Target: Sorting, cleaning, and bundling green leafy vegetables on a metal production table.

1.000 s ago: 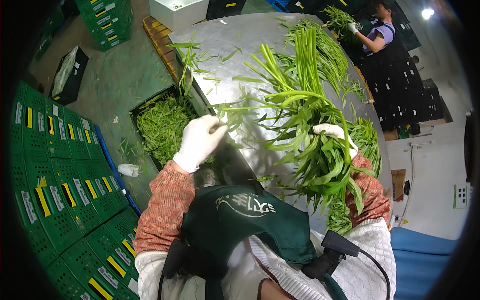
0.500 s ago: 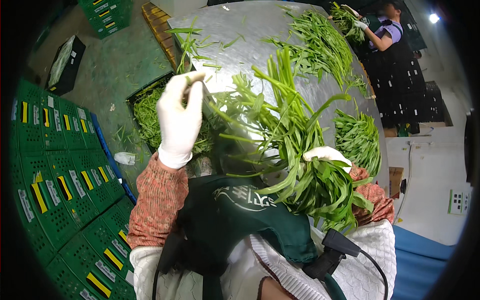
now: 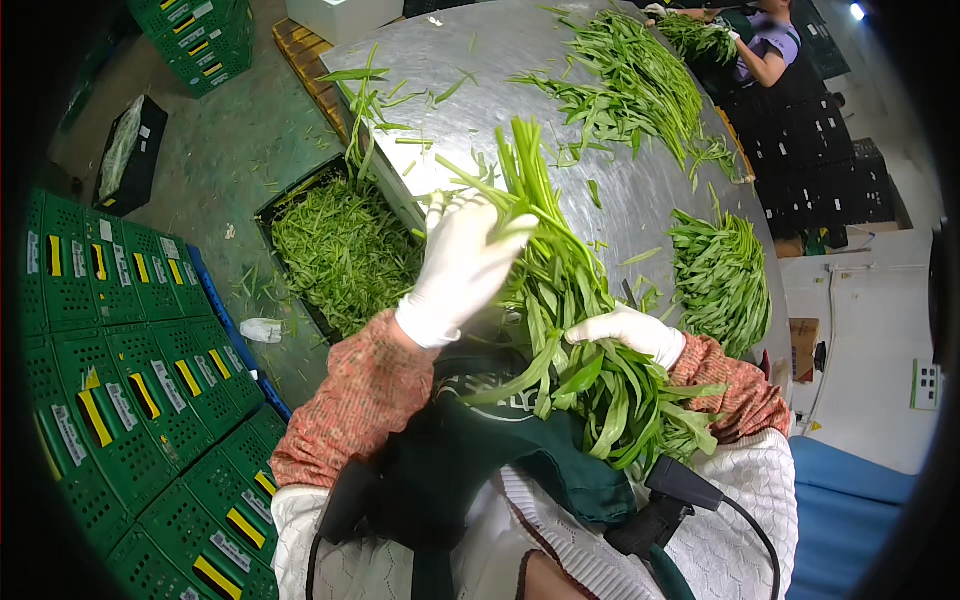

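Observation:
A bunch of water spinach (image 3: 590,290), with long pale stems and narrow green leaves, is in my white-gloved right hand (image 3: 635,335). That hand is closed around the leafy middle. The stems point up over the metal table, and the leaves hang down before my dark green apron (image 3: 520,440). My left hand (image 3: 460,255), also gloved, is at the left side of the stems with its fingers partly curled. Motion blurs those fingers, so whether they grip a stem is unclear. Loose trimmings (image 3: 370,100) lie at the table's left edge.
On the metal table (image 3: 470,50) lie a large pile of greens (image 3: 640,80) and a smaller one (image 3: 720,280). Below its left edge stands a black crate (image 3: 335,260) of scraps. Green crates (image 3: 110,370) are stacked at left. Across the table a person (image 3: 765,50) handles greens.
My left hand has moved right and down, from beside the table edge to the stems. The bunch has shifted slightly left and its stems are gathered closer. The scrap crate is now more visible.

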The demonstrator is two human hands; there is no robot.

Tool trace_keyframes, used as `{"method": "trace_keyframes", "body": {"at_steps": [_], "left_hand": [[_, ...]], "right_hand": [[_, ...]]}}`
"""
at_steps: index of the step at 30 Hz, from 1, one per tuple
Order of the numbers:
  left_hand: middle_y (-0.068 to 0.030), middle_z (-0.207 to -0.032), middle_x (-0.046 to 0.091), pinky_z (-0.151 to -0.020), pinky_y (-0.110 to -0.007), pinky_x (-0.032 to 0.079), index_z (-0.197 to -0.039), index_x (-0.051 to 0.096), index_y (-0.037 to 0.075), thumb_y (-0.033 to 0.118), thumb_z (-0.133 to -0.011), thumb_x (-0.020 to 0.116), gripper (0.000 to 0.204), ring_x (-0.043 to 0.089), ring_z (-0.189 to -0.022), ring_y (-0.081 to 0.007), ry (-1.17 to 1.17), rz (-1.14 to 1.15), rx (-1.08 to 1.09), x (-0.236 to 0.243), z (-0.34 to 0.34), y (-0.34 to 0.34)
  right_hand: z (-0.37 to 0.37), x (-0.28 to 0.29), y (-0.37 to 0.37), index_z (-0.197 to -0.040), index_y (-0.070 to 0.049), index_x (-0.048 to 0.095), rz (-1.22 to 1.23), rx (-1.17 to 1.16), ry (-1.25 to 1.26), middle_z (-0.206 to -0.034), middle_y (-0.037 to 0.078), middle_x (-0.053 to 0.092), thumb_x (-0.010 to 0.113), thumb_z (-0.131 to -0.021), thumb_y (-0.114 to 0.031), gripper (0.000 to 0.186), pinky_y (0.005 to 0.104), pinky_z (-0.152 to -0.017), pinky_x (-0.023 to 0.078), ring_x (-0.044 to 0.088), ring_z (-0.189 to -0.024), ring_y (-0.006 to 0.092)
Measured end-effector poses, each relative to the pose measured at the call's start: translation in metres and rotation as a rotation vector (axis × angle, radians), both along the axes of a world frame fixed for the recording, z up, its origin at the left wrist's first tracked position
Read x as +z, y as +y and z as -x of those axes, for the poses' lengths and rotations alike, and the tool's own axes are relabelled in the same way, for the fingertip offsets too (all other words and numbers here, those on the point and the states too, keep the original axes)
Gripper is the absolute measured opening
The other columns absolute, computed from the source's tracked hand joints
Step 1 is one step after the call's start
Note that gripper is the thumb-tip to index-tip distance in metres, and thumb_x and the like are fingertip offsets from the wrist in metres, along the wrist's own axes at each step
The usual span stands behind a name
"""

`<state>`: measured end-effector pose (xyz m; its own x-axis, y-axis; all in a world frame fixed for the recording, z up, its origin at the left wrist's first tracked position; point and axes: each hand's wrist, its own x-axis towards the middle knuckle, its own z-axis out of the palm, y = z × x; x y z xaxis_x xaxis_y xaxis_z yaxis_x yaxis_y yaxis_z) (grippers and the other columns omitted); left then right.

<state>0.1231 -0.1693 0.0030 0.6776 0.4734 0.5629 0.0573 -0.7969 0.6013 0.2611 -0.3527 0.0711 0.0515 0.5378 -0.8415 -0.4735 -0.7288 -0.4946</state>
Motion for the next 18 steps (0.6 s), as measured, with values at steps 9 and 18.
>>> {"method": "trace_keyframes", "body": {"at_steps": [9, 18], "left_hand": [[-0.0063, -0.063, 0.058, -0.058, -0.032, 0.045, -0.071, 0.059, -0.002, 0.030, -0.094, 0.048, 0.041, 0.055, -0.060, -0.0154, 0.191, 0.832, -0.258, -0.003, -0.001, 0.038], [-0.0068, -0.069, 0.063, -0.065, -0.030, 0.045, -0.075, 0.062, 0.003, 0.035, -0.093, 0.055, 0.037, 0.058, -0.064, -0.0168, 0.209, 0.599, 0.306, -0.036, 0.063, 0.143]], "right_hand": [[-0.022, -0.006, -0.019, -0.109, 0.001, 0.064, 0.213, 0.152, 0.066, -0.102, 0.005, 0.067, 0.062, -0.087, -0.016, 0.028, 0.0263, -0.085, 0.048, 0.062, -0.093, 0.0123], [-0.036, -0.021, -0.042, -0.116, -0.002, 0.060, 0.341, 0.038, 0.137, -0.112, 0.006, 0.063, 0.054, -0.092, -0.010, 0.026, 0.0289, -0.091, 0.048, 0.059, -0.103, 0.0135]]}}
